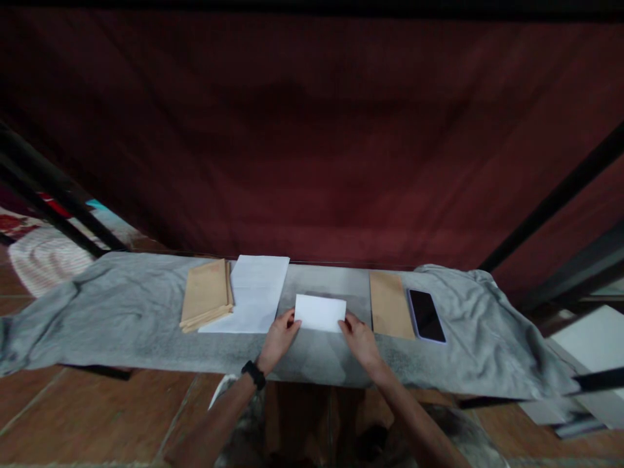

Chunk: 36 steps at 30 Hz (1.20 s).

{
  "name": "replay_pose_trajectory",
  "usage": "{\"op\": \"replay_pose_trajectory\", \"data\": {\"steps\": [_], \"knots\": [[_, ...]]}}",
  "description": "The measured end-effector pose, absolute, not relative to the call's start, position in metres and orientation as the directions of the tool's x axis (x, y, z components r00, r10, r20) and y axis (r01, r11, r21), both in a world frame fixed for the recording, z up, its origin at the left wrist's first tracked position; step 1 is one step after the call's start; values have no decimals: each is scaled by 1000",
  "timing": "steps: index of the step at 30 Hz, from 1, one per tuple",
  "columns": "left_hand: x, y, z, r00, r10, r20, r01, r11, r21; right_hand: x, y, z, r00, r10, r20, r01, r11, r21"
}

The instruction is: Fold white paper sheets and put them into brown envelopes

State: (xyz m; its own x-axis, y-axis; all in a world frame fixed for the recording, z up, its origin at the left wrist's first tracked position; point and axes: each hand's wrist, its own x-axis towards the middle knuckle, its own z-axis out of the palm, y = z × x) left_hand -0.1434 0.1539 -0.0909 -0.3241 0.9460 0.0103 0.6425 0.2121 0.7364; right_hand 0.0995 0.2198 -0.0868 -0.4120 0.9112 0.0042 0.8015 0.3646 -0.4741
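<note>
While the left hand (279, 336) pinches one short edge of the white paper (320, 313) between thumb and fingers, the right hand (359, 338) pinches the opposite edge the same way, so both grips are closed down to the paper's thickness. The paper is held flat-faced and wide between them, above the middle of the grey cloth (312, 364). A black watch (253, 375) circles the left wrist. Just beyond the left hand lie white sheets (260, 292), their left part under a slightly fanned stack of tan envelopes (207, 290). Near the right hand, a lone tan envelope (390, 304) lies flat, and just beside it rests a phone (427, 315), its screen dark. Behind everything hangs a dark red curtain (312, 143), with black poles (560, 188) at either side; below the cloth shows brown tiled floor (121, 416).
</note>
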Motion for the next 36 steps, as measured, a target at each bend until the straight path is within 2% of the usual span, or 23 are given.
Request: {"op": "replay_pose_trajectory", "data": {"steps": [7, 16, 24, 27, 32, 36], "knots": [[-131, 162, -88, -374, 927, -18, 724, 304, 620, 96, 219, -99, -329, 944, 1, 855, 298, -424], [-120, 162, -83, -375, 927, -16, 844, 348, 409, 90, 216, -96, -364, 931, 9, 876, 346, -337], [-117, 158, -83, -302, 952, 55, 918, 275, 284, 86, 212, -98, -379, 922, 75, 879, 385, -281], [-112, 157, -83, -246, 961, 126, 952, 215, 218, 85, 212, -95, -420, 902, 96, 856, 429, -287], [-87, 169, -97, -16, 979, 201, 968, -35, 248, 83, 210, -104, -536, 833, 136, 780, 551, -298], [-68, 177, -114, 20, 987, 158, 976, -54, 209, 85, 213, -116, -548, 816, 185, 759, 578, -301]]}}
